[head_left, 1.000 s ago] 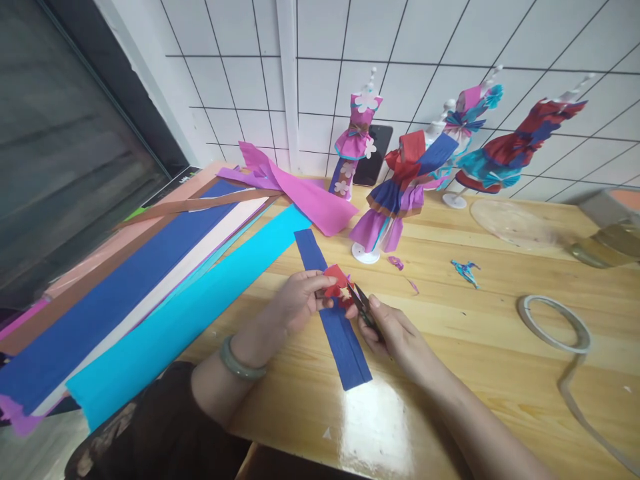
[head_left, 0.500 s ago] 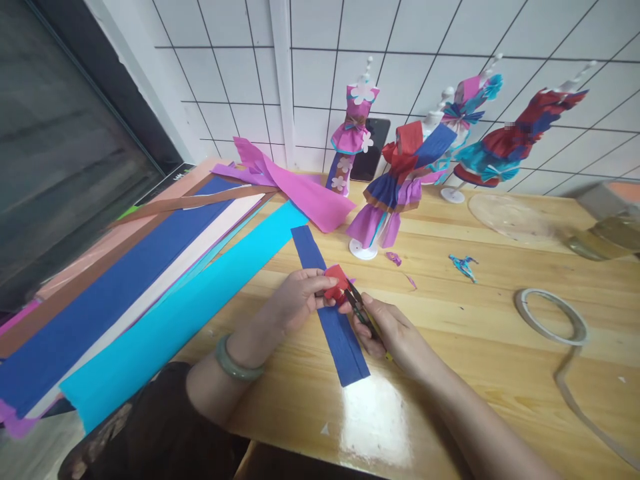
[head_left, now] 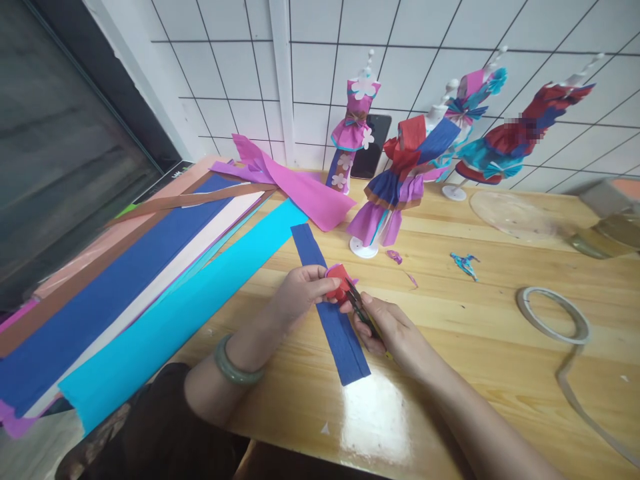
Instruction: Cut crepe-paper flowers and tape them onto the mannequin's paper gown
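My left hand pinches a small folded piece of red paper with a pink edge showing behind it. A pair of dark scissors is in my right hand, and the blade tips meet the right side of the red paper. Beneath both hands a dark blue crepe paper strip lies slanting across the wooden table. The fingers hide part of the scissors' handles.
Long coloured paper sheets cover the left side, with a pink sheet beyond. Several small dress forms, one in a red and blue paper dress, stand along the tiled wall. A phone leans there. A tape roll lies right.
The scissor blades look closer together at the red paper's edge than before. Both hands stay in nearly the same place, and the view has shifted slightly.
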A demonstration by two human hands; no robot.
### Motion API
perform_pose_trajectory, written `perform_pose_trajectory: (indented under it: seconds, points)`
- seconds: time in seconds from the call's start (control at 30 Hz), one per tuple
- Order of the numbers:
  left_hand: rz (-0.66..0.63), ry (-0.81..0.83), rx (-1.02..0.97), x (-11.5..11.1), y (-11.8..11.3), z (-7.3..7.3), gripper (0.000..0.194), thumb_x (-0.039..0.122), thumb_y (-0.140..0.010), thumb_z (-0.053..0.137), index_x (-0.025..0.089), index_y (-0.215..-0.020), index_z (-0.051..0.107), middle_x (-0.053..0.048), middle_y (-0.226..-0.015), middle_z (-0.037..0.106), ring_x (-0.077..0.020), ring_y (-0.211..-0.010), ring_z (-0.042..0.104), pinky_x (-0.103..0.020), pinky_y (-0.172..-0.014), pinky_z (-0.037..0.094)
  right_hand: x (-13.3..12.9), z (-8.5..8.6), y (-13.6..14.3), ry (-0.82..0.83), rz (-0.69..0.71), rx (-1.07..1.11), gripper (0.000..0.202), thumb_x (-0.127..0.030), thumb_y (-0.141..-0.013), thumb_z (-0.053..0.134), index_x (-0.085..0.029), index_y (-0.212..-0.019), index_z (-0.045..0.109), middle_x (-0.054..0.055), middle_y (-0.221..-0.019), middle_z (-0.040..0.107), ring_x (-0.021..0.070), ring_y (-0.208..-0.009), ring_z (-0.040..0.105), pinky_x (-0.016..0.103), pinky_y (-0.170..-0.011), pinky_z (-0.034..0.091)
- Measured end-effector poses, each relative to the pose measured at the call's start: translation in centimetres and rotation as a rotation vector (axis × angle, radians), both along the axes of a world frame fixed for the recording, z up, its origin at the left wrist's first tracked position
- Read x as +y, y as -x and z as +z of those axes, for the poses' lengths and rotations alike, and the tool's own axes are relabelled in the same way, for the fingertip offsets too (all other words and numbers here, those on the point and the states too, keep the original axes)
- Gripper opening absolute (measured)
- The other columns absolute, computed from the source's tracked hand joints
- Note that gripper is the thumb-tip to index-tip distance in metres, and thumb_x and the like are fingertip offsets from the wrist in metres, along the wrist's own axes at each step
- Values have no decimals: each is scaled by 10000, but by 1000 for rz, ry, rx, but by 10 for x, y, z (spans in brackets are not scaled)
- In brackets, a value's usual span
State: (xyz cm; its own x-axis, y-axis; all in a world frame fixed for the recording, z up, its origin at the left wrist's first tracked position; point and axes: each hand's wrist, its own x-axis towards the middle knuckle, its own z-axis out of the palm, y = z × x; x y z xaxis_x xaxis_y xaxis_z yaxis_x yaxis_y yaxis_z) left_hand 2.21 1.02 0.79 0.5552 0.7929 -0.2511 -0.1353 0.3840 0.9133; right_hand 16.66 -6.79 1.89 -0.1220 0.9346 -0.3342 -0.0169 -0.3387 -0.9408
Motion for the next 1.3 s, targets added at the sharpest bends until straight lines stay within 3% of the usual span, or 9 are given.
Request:
perform_pose_trajectory:
  seconds: [0.27, 1.07, 1.3]
  points:
    - [-99, -13, 18, -1, 0, -5, 130, 250, -699, 607, 120, -707, 611, -48, -689, 651, -125, -653, 591, -271, -689, 434, 0, 7, 1, -65, 19, -88, 435, -480, -880, 271, -188, -575, 375, -58, -459, 323, 81, -403, 303, 236, -422, 239]
    - [-105, -14, 16, -2, 0, 4, 95, 221, -685, 608, 129, -669, 592, -30, -646, 661, -103, -597, 578, -238, -633, 420, 0, -1, -3, -77, -2, -61, 395, -521, -859, 314, -178, -733, 463, -59, -523, 269, 83, -443, 238, 231, -422, 184]
    - [-123, -1, 3, -1, 1, 5, 94, 214, -680, 615, 126, -659, 591, -18, -621, 644, -89, -578, 555, -220, -601, 403, 1, 1, -4, -86, 22, -144, 422, -531, -854, 319, -166, -751, 502, -52, -541, 281, 87, -462, 255, 233, -437, 194]
